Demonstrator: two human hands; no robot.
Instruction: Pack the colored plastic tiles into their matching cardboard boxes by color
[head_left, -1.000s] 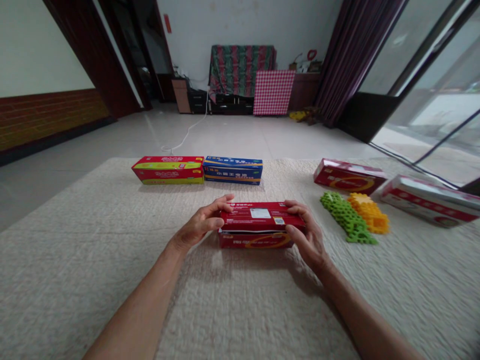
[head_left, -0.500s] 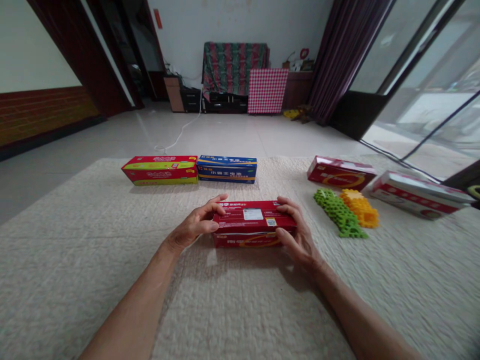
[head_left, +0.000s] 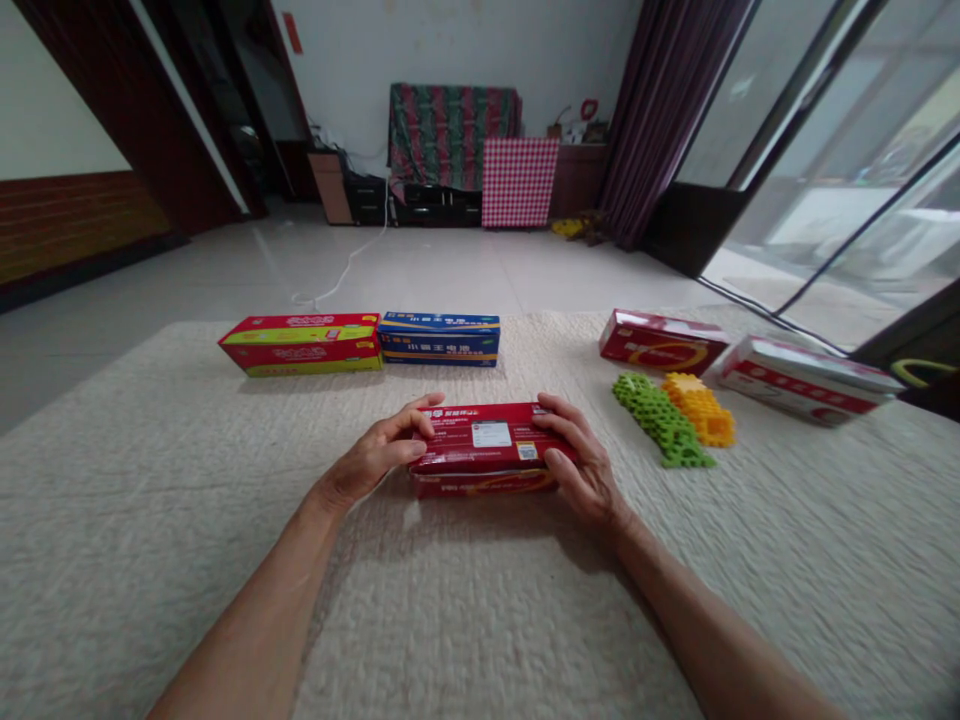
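Observation:
A long red carton [head_left: 484, 450] lies on the cream rug [head_left: 150, 520] straight in front of me, its printed label facing up. My left hand [head_left: 375, 455] grips its left end, fingers curled over the top edge. At the right end my right hand [head_left: 577, 460] does the same, thumb on the near side. Both hands are closed on the carton.
At the rug's far edge a red-and-yellow box [head_left: 300, 343] and a blue box [head_left: 439, 338] lie end to end. To the right are a green [head_left: 660, 420] and an orange [head_left: 697, 408] stack of plastic pieces, plus two red-and-white cartons [head_left: 660, 340] [head_left: 810, 378]. Tiled floor lies beyond.
The view has swung a little, so everything sits further left in the picture. The carton's lid, slightly raised a second ago, now lies flatter. My hands keep their grip on both ends.

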